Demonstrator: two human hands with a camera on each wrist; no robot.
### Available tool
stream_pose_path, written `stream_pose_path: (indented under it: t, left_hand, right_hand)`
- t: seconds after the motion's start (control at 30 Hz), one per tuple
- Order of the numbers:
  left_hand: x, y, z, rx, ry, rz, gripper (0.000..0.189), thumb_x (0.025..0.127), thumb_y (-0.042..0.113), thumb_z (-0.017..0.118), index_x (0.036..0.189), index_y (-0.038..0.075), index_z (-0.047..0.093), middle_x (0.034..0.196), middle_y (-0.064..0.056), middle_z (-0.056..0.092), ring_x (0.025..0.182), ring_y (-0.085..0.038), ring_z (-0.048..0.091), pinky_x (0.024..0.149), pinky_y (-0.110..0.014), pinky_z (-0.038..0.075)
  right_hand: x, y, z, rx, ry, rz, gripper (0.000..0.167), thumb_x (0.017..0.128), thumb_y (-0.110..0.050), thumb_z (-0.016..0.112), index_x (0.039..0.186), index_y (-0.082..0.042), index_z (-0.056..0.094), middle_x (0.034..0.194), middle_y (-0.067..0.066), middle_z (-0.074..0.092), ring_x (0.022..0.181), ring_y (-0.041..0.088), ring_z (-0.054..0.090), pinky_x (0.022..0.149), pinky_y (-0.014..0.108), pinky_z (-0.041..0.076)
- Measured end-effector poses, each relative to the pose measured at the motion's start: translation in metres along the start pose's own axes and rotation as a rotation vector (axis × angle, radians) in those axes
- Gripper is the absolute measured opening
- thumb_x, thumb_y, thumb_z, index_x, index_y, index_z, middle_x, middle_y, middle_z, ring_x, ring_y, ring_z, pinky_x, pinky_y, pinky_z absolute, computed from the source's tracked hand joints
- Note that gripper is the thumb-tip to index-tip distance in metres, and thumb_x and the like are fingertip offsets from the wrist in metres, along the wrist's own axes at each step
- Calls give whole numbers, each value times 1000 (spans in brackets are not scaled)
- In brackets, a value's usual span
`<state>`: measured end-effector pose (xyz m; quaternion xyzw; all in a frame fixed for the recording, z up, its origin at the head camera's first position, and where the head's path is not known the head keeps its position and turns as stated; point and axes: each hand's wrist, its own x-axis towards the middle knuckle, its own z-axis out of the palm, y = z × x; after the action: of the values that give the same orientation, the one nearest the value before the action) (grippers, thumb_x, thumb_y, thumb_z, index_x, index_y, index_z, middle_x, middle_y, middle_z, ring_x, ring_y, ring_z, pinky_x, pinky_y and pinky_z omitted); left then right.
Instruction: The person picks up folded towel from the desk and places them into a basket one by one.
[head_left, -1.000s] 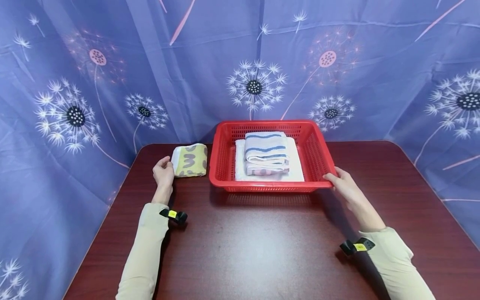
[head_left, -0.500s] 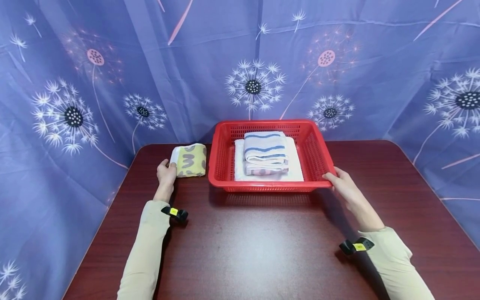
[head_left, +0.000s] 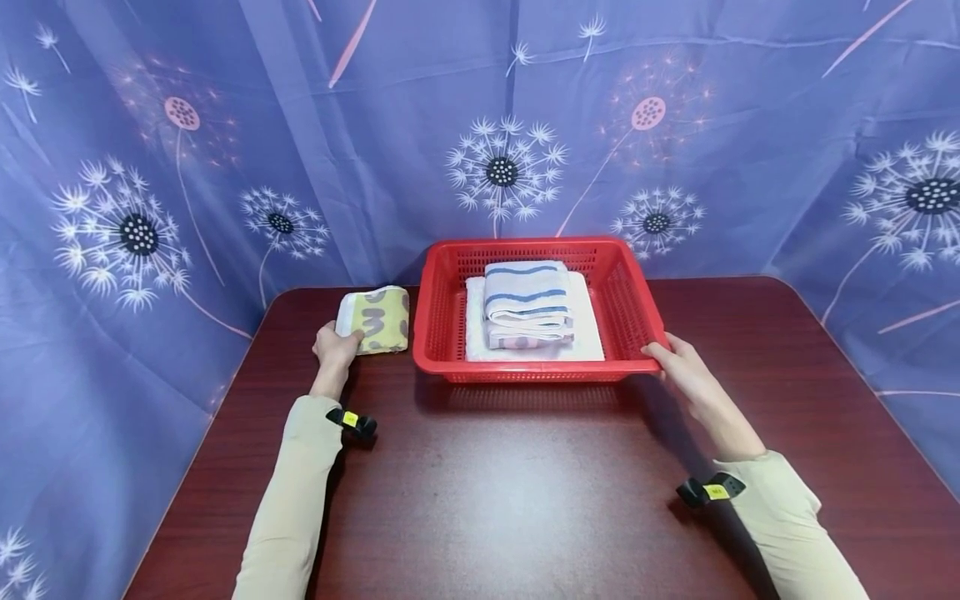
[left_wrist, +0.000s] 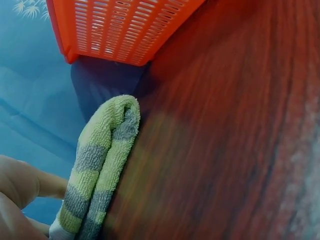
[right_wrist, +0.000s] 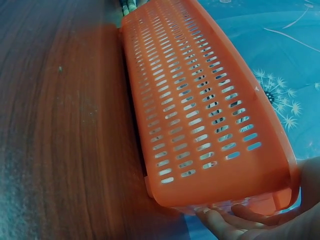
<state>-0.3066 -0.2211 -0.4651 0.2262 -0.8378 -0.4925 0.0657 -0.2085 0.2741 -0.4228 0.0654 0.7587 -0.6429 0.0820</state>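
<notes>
My left hand is at the left edge of a folded yellow towel with grey patches, lying on the table. Its thumb reaches over the top of the towel; the remaining fingers are mostly hidden along that edge. The left wrist view shows the towel's layered fold from the side, with fingers against it. With my right hand I grip the front right corner of a red plastic basket, thumb on the rim and fingers under it. Inside the basket, a blue-striped folded towel tops a stack.
Under the striped towel lie a pink-patterned folded cloth and a wider white towel. The dark red wooden table extends in front of the basket. A blue dandelion-print curtain stands close behind.
My left hand has moved right onto the yellow towel's left edge, its thumb now over the top. The right hand keeps its grip on the basket. The head view has shifted slightly.
</notes>
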Motion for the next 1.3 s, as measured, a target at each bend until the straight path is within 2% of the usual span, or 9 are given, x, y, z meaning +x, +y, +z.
stream_pose_path:
  t: [0.23,0.43,0.63,0.73,0.97,1.3]
  left_hand:
    - [0,2,1,-2,25,19,50,82,5,61,130,-7,52,128,-28,54,124,-38,43,111,-43,32]
    - [1,3,2,-43,71,6,64,79,0,63,141,-2,45,142,-25,47,136,-37,35,116,-40,27]
    - [2,2,2,-83,102,-5,68,76,-4,64,141,2,47,144,-22,47,138,-36,32,118,-38,23]
    - [3,1,0,-69,67,-11,71,77,-4,61,145,1,41,147,-23,43,139,-35,31,117,-39,24]
    - [5,0,-5,-37,-76,-9,71,84,0,50,151,1,26,151,-24,34,139,-35,32,115,-42,30]
    - [2,0,-9,-70,-161,11,66,88,-2,41,151,-1,22,152,-25,33,137,-33,33,112,-40,32]
  right_hand:
    - [0,0,0,27,-6,-15,50,97,-12,45,137,14,29,83,-16,64,72,-4,57,67,15,49]
    - [0,0,0,40,-7,-10,51,97,-13,46,137,14,29,83,-16,64,72,-3,58,67,15,50]
    - [0,0,1,76,-26,-20,50,97,-12,45,136,15,28,84,-15,65,73,-4,58,68,14,50]
    - [-1,0,2,95,-33,-24,49,97,-11,45,135,15,29,84,-14,65,73,-4,59,68,14,50]
    - [0,0,2,74,-27,-7,50,97,-13,45,136,14,29,83,-15,65,71,-5,58,65,13,49]
    - [1,1,0,62,-26,10,53,98,-13,44,139,14,26,85,-16,64,73,-4,59,68,13,51]
